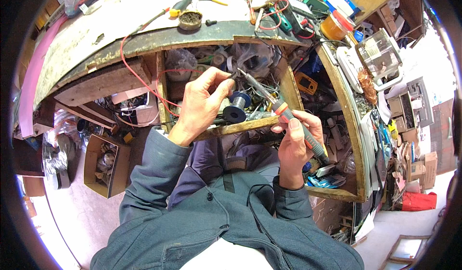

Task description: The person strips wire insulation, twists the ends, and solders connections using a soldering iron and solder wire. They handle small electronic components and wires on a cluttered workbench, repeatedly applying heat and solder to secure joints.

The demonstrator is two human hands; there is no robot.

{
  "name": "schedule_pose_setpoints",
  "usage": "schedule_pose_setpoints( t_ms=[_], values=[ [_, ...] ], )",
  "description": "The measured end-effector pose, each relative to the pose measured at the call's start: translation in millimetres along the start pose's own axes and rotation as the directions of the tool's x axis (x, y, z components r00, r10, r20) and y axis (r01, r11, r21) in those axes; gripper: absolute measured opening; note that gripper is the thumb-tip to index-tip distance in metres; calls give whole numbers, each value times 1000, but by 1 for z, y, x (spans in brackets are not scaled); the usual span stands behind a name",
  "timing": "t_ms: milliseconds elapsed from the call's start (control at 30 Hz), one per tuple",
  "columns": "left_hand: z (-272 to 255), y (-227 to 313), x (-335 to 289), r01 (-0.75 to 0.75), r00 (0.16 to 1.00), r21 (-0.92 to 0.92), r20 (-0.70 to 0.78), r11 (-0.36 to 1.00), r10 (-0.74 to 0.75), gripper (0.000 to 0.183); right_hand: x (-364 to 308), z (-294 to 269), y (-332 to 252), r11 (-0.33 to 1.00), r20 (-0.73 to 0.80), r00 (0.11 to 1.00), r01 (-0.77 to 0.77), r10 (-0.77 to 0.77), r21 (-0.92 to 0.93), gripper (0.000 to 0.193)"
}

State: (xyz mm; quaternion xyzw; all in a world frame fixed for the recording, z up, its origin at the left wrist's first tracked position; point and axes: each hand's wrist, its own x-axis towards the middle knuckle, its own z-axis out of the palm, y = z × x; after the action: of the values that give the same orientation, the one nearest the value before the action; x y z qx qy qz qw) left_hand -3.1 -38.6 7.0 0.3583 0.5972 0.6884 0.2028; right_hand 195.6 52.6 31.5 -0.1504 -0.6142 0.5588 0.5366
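Note:
My right hand (pixel 294 142) grips a soldering iron (pixel 302 131) by its grey and orange handle. Its metal tip points up and left toward my left hand. My left hand (pixel 201 107) is closed, pinching a small dark part between thumb and fingers at about the iron's tip. A dark blue spool (pixel 237 111) sits just right of my left hand, over the front edge of an open wooden drawer (pixel 250 124). The pinched part is too small to identify.
A worn workbench top (pixel 110 24) carries a round tin (pixel 190 20), a screwdriver (pixel 180 5), a red wire (pixel 132 65) and tangled tools. An orange jar (pixel 335 25) and a clear plastic container (pixel 380 53) stand at right. A cardboard box (pixel 106 166) rests on the floor at left.

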Motion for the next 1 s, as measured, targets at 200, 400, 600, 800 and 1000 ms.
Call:
schedule_pose_setpoints(
  t_ms=[200, 400, 600, 800, 1000],
  values=[
    [0, -5, 3, -29, 998, 81, 51, 996, 24, 11, 8, -6, -2, 998, -39, 999, -2, -1, -55, 22],
    [-1, 1, -1, -182, 983, 303, 23, 935, 184, 13, 64, -22, -16, 978, -53, 989, 126, -136, -167, 17],
    [11, 1, 0, -459, 842, 591, 51, 663, 538, 16, 174, -24, -39, 903, -21, 944, 308, -329, -300, 22],
    [16, 2, 2, -477, 815, 713, 140, 513, 562, 21, 312, -14, -29, 939, -102, 956, 245, -276, -240, 24],
    [18, -4, 5, -493, 814, 740, 207, 457, 543, 25, 425, -13, -1, 953, -115, 985, 89, -127, -291, 15]
  ],
)
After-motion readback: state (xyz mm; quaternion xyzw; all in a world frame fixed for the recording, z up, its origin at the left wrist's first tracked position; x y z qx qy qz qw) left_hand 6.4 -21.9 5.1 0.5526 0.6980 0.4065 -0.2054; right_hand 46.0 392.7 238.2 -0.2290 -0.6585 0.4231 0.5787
